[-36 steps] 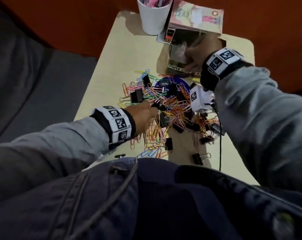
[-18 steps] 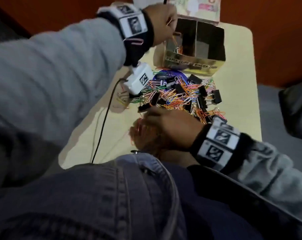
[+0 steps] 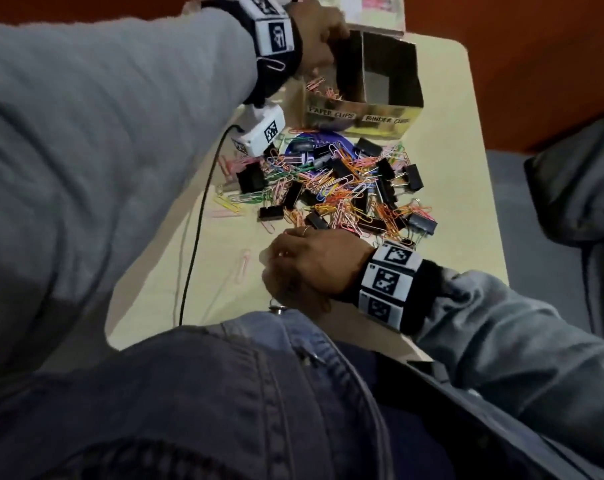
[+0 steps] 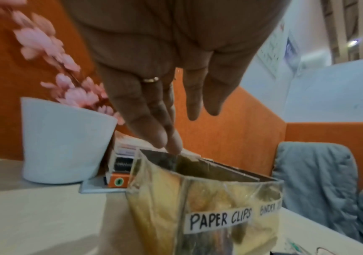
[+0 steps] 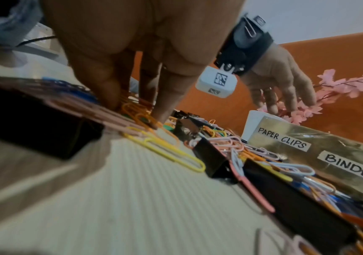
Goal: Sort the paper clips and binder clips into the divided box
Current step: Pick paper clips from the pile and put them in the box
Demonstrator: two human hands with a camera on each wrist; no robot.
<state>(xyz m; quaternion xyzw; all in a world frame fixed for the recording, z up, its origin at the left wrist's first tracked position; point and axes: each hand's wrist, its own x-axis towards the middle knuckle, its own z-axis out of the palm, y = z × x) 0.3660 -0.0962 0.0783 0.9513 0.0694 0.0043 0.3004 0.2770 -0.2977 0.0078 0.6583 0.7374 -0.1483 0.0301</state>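
The gold divided box point(image 3: 362, 114) stands at the table's far end, labelled PAPER CLIPS on the left and BINDER on the right. Several coloured paper clips point(image 3: 323, 88) lie in its left compartment. My left hand point(image 3: 314, 39) hovers over that compartment with straight fingers point(image 4: 160, 134) pointing down and nothing in them. In front of the box lies a mixed pile point(image 3: 342, 188) of coloured paper clips and black binder clips point(image 3: 251, 178). At the pile's near edge my right hand point(image 3: 300, 261) pinches orange paper clips point(image 5: 136, 112) against the table.
A white pot point(image 4: 62, 146) of pink flowers and small boxes point(image 4: 119, 174) stand behind the divided box. A black cable point(image 3: 196, 230) runs across the table's left part. One pink paper clip point(image 3: 243, 268) lies apart. Grey chairs point(image 4: 315, 181) stand to the right.
The hands swapped places: the left rose from the pile to the box and let orange clips go into the left compartment. The right came down to the pile's near edge.
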